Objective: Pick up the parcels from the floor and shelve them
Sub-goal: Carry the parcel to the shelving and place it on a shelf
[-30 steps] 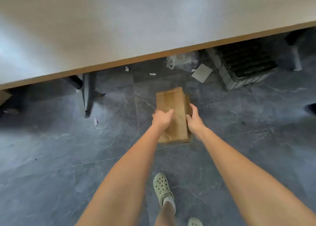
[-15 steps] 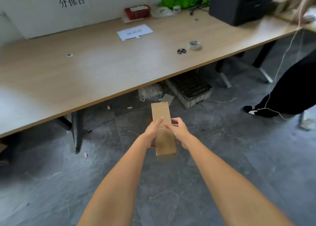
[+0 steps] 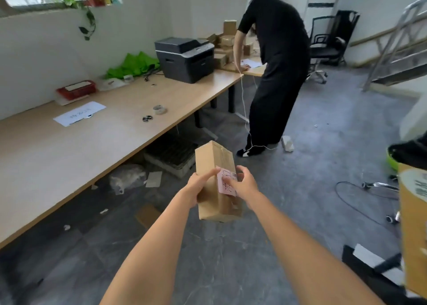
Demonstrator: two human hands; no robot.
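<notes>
A long brown cardboard parcel [image 3: 211,163] with a pink handwritten label is held in the air in front of me, well above the grey floor. My left hand [image 3: 198,186] grips its left side, thumb across the top face. On the right side my right hand [image 3: 243,185] clasps it, fingers over the label. No shelf is in view.
A long wooden table [image 3: 99,138] runs along the left, with a printer [image 3: 184,58] and small items on it. A person in black [image 3: 275,73] bends over its far end. A crate [image 3: 172,156] and litter lie under the table. A large box [image 3: 413,230] and cables sit at right.
The parcel has come up off the floor with both hands on it and turned so the pink label faces up. My view has lifted from the floor to the room.
</notes>
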